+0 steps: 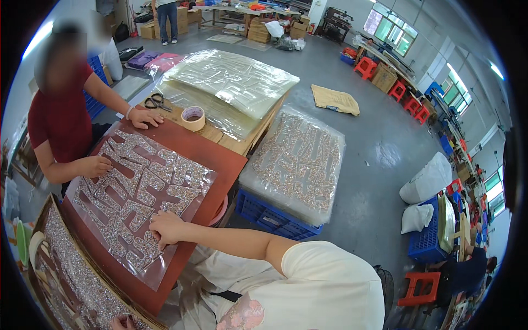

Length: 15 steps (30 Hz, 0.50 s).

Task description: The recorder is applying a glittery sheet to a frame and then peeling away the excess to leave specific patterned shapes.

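A clear sheet point(207, 175) with large shapes filled with glittering stones lies on a reddish-brown board point(231, 159). My right hand point(168, 227) rests over the sheet's near right part, fingers bent and pressed together, fingertips down at the stones; anything between them is too small to make out. My left hand point(122, 323) shows only in part at the bottom edge, by the rim of a box of loose glittering stones point(82, 264); its grip is hidden. Across the board, a co-worker in a dark red shirt has one hand point(96, 166) on the sheet and the other hand point(146, 117) on the board's far edge.
Beyond the board lie a tape roll point(193, 117), black scissors point(157, 102) and a stack of clear film sheets point(231, 82). To the right, stacked stone-covered sheets point(300, 159) sit on a blue crate point(269, 215). White sacks point(426, 179) and red stools point(419, 289) stand farther right.
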### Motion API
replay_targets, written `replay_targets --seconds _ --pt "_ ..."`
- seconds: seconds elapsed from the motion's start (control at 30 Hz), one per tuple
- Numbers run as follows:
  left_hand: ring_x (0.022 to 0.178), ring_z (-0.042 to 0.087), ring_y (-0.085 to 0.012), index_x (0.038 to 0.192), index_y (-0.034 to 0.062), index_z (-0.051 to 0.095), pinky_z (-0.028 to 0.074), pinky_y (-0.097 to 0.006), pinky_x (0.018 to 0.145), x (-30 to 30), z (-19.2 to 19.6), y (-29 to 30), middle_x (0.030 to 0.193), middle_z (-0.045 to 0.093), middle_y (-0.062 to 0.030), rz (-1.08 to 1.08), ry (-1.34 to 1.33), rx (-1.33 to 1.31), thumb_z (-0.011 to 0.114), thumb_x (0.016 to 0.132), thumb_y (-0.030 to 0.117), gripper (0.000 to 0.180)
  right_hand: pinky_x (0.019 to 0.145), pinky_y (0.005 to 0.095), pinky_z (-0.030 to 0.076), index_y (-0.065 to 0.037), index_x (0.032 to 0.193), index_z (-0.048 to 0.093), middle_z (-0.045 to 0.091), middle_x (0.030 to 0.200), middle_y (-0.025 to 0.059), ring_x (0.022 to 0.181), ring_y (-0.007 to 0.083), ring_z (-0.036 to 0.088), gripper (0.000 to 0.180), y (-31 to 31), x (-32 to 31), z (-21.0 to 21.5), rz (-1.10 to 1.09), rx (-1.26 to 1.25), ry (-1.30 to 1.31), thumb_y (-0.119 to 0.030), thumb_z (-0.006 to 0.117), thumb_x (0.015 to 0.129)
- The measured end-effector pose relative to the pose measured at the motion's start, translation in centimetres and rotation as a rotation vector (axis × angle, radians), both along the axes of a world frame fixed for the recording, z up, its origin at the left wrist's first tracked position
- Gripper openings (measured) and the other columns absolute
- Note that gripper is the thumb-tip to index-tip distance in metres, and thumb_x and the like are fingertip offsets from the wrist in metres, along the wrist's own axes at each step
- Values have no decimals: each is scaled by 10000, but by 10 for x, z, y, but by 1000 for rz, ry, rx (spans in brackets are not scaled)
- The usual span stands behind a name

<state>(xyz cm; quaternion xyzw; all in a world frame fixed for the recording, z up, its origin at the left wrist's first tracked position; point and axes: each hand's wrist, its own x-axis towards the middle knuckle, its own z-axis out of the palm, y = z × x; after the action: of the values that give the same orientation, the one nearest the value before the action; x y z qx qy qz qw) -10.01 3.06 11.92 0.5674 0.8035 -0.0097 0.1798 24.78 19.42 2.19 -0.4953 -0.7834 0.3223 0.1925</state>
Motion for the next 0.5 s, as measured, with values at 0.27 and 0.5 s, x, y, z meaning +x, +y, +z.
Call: replay_targets --seconds 0.27,0.5 --pt "925 626 -332 1110 -1 650 497 -433 809 26 22 -22 1051 646 -223 30 197 103 551 961 274 329 819 394 382 -139 769 601 528 912 33 957 235 481 232 -56 22 -13 -51 368 197 -307 756 728" --pt "864 564 -283 1012 -5 597 445 -379 818 20 -27 -6 963 601 -149 56 -133 735 596 903 142 183 737 401 462 -66 881 597 550 849 114 815 304 560 139 -79 15 -17 -198 301 616 -205 596 878"
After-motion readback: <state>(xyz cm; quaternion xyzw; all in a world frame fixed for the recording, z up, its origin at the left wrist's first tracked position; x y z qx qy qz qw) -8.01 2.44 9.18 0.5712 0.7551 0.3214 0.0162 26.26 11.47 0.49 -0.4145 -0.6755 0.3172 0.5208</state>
